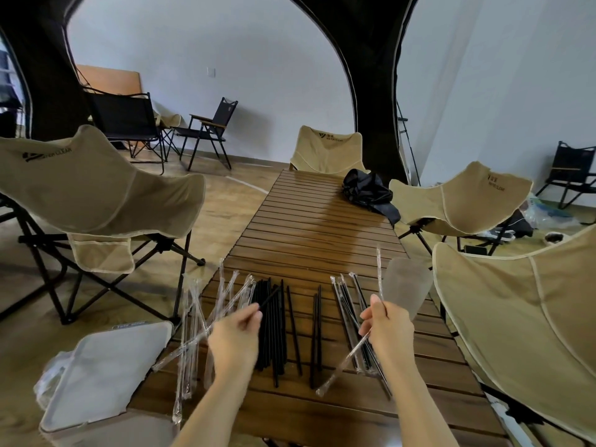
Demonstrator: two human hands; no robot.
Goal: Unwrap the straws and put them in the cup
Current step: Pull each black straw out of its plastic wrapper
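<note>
Left grip (237,333) pinches one black straw (269,296) by its near end, angled up over the bare straws (274,337) lying mid-surface. Right grip (390,330) holds a clear wrapper (342,366), ends sticking out above and below the fingers. Frosted cup (408,285) just behind it, blurry. Wrapped straws (346,304) beside right grip. Empty wrappers (193,327) spill over left edge of slatted surface (322,227). Black bag (367,191) at far end.
</note>
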